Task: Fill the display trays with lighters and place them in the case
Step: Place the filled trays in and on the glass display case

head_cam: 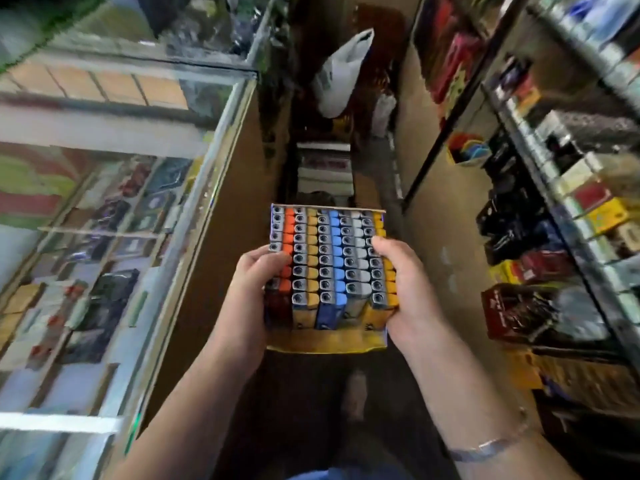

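The fingers of the left hand [258,275] curl over the near left corner of the tray [327,336], their tips pressed together on the tops of the orange lighters [286,233], with the thumb out of sight beneath or behind the edge. The fingers of the right hand [403,289] wrap the right side the same way, the thumb lying across the tops of the yellow row at the right edge. Both hands grip the tray between them and hold it in the air, roughly level, tipped a little toward the person.

The tray looks full: rows of lighters [329,258] in orange, yellow, blue and pale grey stand packed side by side from the near edge to the far one, with no gap showing. So the filling of this tray appears done, and what is left is to set it in the glass case [145,188], which stands along the left of the aisle and already holds boxed goods on its shelves. Whether other trays wait to be filled cannot be told.

Both forearms reach forward from the bottom of the view, elbows bent, a bracelet [491,445] on the right wrist. The tray hangs over the aisle floor, between the case on the left and the stocked shelves [568,216] on the right, touching neither.
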